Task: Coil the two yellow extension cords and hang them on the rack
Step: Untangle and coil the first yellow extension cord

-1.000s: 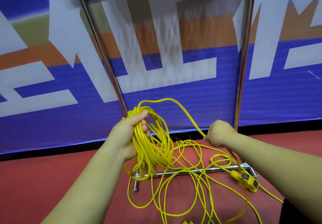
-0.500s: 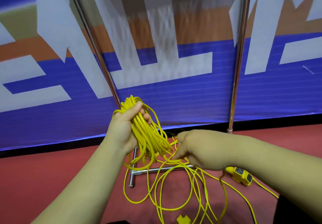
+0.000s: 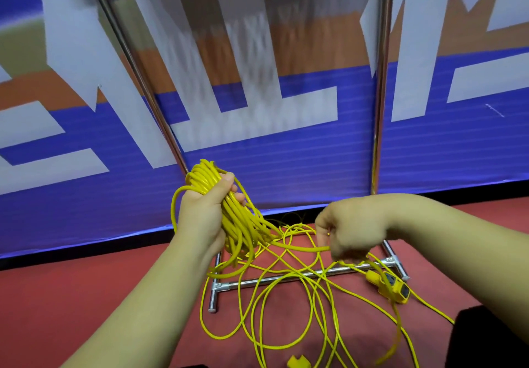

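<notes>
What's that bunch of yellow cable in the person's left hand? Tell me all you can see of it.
The coil is a thick bundle of many loops of thin, smooth yellow cord, plastic-coated by the look. The left hand grips it round the middle and holds it upright in the air; loops bulge above the fist and hang below. One strand runs from it to the right hand, which pinches it. More cord trails from there onto the red floor.

Bright, even, diffuse light; shadows faint. Banner (image 3: 257, 61) above the left hand (image 3: 200, 213) is streaky and blurred, the hand itself sharp. Wide-angle distortion bends the rack pole (image 3: 134, 64); mild chrome glare.
</notes>
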`<move>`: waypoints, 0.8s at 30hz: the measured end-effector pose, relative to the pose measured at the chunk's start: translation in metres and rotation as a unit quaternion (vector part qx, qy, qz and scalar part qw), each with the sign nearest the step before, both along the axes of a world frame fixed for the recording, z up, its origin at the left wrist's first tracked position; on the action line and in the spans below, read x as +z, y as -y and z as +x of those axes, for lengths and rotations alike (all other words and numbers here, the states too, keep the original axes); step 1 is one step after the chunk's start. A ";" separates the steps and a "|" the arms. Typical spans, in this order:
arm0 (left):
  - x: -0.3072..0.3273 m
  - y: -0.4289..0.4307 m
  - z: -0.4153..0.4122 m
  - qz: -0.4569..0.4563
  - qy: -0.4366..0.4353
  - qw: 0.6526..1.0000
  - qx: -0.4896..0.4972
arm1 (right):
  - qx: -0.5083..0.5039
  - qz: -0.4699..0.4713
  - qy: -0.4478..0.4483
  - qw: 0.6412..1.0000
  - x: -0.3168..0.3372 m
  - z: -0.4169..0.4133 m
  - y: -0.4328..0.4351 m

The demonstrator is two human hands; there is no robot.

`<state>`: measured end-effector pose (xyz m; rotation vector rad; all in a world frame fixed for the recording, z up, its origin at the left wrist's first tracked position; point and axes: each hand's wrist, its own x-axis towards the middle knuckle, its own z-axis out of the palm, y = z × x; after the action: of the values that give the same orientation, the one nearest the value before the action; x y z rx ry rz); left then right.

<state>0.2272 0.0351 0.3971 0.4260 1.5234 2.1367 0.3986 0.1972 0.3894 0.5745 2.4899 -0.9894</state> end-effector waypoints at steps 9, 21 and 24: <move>-0.015 0.000 -0.013 -0.060 -0.021 0.998 -0.011 | 0.056 -0.038 0.016 0.998 0.005 0.006 -0.012; -0.024 -0.003 0.008 -0.148 -0.087 0.969 -0.178 | 0.067 0.090 -0.408 0.906 0.016 -0.005 -0.003; -0.024 -0.002 0.012 -0.156 -0.102 0.952 -0.245 | 0.035 0.056 -0.438 0.896 0.015 -0.005 -0.004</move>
<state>0.2387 0.0375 0.3731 0.8321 1.6232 1.4806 0.3935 0.2014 0.4046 0.0328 3.3298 -1.2768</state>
